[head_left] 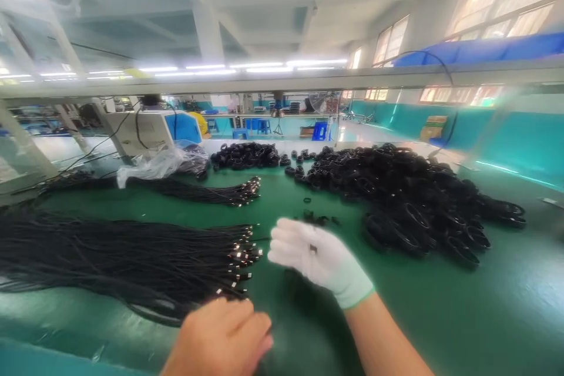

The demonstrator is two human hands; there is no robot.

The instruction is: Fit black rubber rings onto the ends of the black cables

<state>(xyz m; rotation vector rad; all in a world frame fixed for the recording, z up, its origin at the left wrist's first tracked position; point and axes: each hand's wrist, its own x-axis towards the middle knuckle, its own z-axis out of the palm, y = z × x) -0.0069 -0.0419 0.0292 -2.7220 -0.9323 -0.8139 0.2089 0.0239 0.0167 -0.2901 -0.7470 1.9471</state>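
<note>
My left hand (222,335) is bare, low in the middle of the view, just below the connector ends of a wide bundle of black cables (132,258). Its fingers are curled closed, and whatever they hold is hidden. My right hand (319,261) wears a white glove and is held over the green work surface, fingers stretched out to the left, close to the cable tips. A small dark piece (313,248) shows against the glove; I cannot tell whether it lies on it or is a mark. Small black bits (319,219) lie just beyond the glove.
A second cable bundle (207,191) lies farther back. A large heap of black coiled cables or rings (396,188) is on the right, a smaller heap (247,155) at the back. Clear plastic bag (154,164) and white-and-blue machine (154,129) stand back left. A rail (282,81) crosses overhead.
</note>
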